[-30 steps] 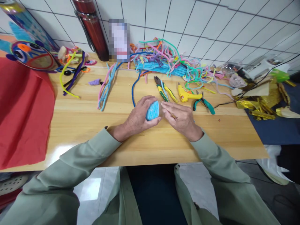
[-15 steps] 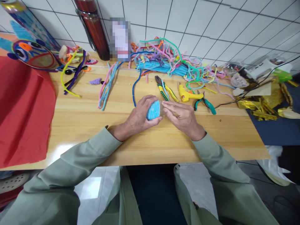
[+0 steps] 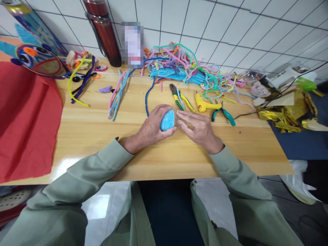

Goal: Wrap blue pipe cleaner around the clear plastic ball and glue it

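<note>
From where I stand, I see 2 bare hands meeting over the wooden table (image 3: 133,164), both sleeves green. Between them, near the middle of the table, is a rounded piece (image 3: 167,120) banded in light blue, its right end brownish and uncovered.

The left hand (image 3: 151,128) wraps it from the left, fingers curved over the top and thumb along the lower edge, so they are closed around it. The right hand (image 3: 197,128) is at the brownish end, its fingers fairly straight and bunched narrow with the thumb close below; whether they pinch anything small there, I can't tell.

Just beyond the hands lie yellow-and-green pliers (image 3: 181,98), with a yellow glue gun (image 3: 205,103) to their right and teal-handled pliers (image 3: 225,113) beside that. A dark blue stem (image 3: 146,99) curves down toward the left hand. Left of it sits a bundle of pink and light blue stems (image 3: 118,95). Against the tiled wall there's a tangled heap of coloured stems (image 3: 179,70), and left of that, 1 dark red flask (image 3: 106,37) stands upright. A red cloth (image 3: 28,123) covers the table's left end.
</note>
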Demonstrator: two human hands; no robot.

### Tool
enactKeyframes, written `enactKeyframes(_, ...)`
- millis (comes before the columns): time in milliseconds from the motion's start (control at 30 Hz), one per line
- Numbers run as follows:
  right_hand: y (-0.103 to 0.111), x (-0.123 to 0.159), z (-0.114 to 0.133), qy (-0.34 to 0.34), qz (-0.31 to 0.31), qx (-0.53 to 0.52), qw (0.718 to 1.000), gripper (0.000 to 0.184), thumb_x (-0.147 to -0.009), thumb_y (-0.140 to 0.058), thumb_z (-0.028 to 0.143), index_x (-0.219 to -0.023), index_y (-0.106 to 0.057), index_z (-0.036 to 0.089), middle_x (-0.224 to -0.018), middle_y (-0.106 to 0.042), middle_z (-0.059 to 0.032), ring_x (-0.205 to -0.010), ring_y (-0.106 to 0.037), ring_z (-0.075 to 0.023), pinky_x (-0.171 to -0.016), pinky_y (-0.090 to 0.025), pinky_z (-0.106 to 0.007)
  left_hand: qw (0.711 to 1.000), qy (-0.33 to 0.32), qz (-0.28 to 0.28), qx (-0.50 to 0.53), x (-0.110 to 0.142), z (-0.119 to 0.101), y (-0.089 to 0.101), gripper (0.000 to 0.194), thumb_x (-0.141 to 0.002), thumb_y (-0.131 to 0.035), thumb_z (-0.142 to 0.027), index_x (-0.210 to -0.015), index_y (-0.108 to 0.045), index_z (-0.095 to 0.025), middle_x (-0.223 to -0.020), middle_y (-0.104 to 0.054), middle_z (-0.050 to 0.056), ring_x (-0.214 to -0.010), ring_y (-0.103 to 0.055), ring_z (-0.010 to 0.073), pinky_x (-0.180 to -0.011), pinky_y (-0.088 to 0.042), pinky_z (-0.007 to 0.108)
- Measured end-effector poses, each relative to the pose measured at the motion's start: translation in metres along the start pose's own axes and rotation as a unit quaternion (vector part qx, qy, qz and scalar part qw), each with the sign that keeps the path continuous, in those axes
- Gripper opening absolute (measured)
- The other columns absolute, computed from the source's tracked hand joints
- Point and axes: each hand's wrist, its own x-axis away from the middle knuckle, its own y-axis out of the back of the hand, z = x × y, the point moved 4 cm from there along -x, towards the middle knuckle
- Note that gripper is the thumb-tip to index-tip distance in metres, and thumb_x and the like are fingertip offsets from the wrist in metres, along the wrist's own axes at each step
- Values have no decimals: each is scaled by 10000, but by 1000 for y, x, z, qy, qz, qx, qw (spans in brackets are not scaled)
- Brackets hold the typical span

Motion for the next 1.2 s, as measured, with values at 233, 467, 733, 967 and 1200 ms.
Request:
enactKeyframes(233, 0, -1, -1, -7, -17, -8, 1000, 329, -1021, -639, 148, -1258, -830, 274, -1221, -866, -27, -1110, -851, -240, -1032, -721, -421, 1000, 7, 12, 3, 0, 0, -1, 660, -929, -759, -430, -1495, -484, -231, -1473, -619, 184, -1419, -597, 364, -1196, -512, 615)
enactKeyframes(467, 3, -3, 4, -4, -31, 3, 1000, 227, -1042, -676, 200, -1211, -823, 239, -1179, -876, -54, -1061, -860, -235, -986, -728, -395, 1000, -3, 0, 6, 0, -1, 0, 652, -944, -753, -439, -1496, -480, -224, -1455, -623, 188, -1402, -608, 363, -1175, -529, 609)
enactKeyframes(733, -1, -1, 3, 3, -68, 55, 996, 156, -1050, -638, 166, -1082, -770, 244, -1001, -879, -26, -916, -857, -200, -856, -696, -318, 1000, -1, 8, -1, 1, -1, 0, 660, -953, -755, -465, -1499, -468, -228, -1459, -627, 180, -1411, -610, 354, -1190, -529, 605)
enactKeyframes(967, 0, 1, 0, 1, -68, 59, 996, 173, -1047, -650, 191, -1191, -726, 248, -1050, -865, -37, -932, -841, -215, -850, -677, -340, 1000, -11, -2, 5, 2, 0, 1, 670, -943, -766, -416, -1512, -467, -226, -1466, -621, 178, -1412, -608, 355, -1189, -527, 592)
enactKeyframes(1200, 0, -3, 4, 10, -63, 25, 998, 124, -1056, -638, 190, -1046, -742, 258, -985, -852, -27, -932, -832, -207, -869, -678, -354, 1000, -9, 2, 0, 2, 0, 0, 689, -924, -783, -400, -1513, -468, -231, -1471, -628, 173, -1417, -604, 361, -1197, -521, 597)
